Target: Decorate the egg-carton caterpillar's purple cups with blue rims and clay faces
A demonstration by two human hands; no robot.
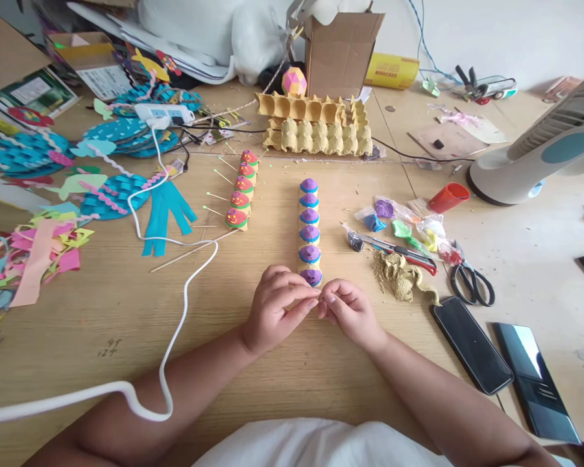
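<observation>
My left hand (283, 299) and my right hand (349, 310) meet fingertip to fingertip over the table, both pinched closed. Whatever is between the fingers is too small to make out. Just beyond them lies an egg-carton strip (310, 232) whose bumps are covered in purple and blue clay; the nearest bump has small dark marks on it. To the left stands a second egg-carton strip (243, 186) with red and green clay on its bumps, drawn faces, and thin sticks with pale green tips poking out sideways.
Bags of coloured clay (401, 224), a utility knife (394, 250), scissors (472, 282) and two phones (472, 344) lie on the right, near a fan (540, 149). A white cable (189, 285) crosses the left side by woven blue paper crafts (111, 194). Egg cartons (321, 133) sit behind.
</observation>
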